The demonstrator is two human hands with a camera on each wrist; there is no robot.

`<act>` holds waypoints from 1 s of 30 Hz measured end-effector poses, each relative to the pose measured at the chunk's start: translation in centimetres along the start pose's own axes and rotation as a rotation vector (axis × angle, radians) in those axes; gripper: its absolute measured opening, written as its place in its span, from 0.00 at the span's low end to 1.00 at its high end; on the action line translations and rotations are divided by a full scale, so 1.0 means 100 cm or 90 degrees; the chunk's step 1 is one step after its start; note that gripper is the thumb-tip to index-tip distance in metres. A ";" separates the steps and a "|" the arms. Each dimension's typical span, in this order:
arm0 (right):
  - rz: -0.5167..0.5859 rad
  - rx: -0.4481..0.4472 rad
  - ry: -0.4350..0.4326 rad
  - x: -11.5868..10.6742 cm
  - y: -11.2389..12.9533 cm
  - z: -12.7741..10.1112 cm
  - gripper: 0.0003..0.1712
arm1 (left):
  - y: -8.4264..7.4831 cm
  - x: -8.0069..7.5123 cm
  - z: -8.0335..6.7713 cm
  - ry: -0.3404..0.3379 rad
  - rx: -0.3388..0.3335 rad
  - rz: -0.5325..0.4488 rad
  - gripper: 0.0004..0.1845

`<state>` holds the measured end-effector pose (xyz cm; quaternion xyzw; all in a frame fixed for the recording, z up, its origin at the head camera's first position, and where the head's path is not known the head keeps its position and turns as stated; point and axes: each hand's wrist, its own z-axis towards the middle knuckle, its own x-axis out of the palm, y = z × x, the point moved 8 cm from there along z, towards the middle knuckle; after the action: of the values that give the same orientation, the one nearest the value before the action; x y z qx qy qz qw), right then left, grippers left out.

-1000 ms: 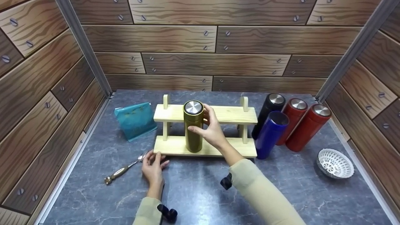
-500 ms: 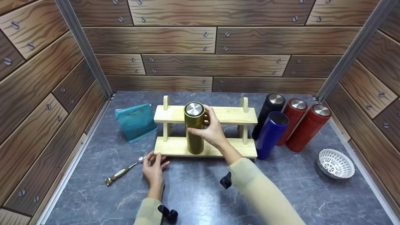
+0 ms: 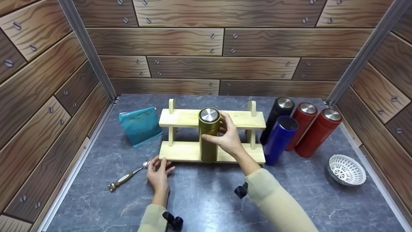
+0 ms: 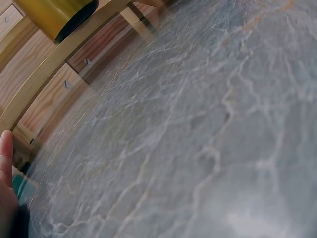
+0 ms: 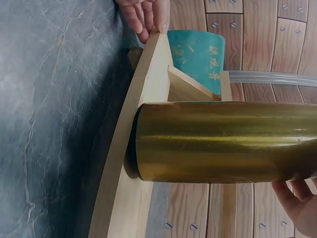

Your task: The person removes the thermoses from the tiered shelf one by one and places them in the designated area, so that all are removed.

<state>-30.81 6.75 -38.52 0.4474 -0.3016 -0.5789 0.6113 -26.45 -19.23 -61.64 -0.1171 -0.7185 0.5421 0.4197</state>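
My right hand grips a gold flask with a steel cap, upright on the front edge of the lower board of a two-tier wooden rack. In the right wrist view the gold flask has its base just at the lower board, and my fingertips show at the lower right. My left hand rests with straight fingers against the rack's front left corner, seen also in the right wrist view, left hand. The left wrist view shows the flask's base and one left fingertip.
Right of the rack stand a black flask, a blue flask without a cap and two red flasks. A white mesh bowl sits at far right. A teal pouch and a spoon lie left.
My right hand has slid the gold flask to the right along the lower board. My left hand has stayed at the rack's corner.
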 end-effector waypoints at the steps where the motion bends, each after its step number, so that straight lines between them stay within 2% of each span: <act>1: 0.000 -0.002 -0.004 -0.003 0.000 -0.001 0.45 | 0.000 0.000 0.000 0.000 0.001 -0.003 0.18; 7: -0.006 -0.013 -0.024 -0.018 0.002 -0.013 0.46 | 0.000 -0.001 0.002 -0.005 0.002 -0.001 0.18; 16: -0.011 -0.010 -0.053 -0.040 0.004 -0.029 0.46 | 0.001 -0.002 0.001 -0.004 0.000 0.042 0.19; 22: -0.012 0.007 -0.072 -0.059 0.003 -0.040 0.46 | 0.003 -0.003 -0.002 0.001 -0.008 0.046 0.19; 30: -0.011 -0.016 -0.108 -0.080 0.006 -0.053 0.46 | 0.000 -0.003 0.002 0.011 -0.003 0.037 0.19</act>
<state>-27.04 15.59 -38.96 0.3920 -0.3409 -0.6238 0.5839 -26.38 -19.55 -61.80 -0.1434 -0.7122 0.5515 0.4099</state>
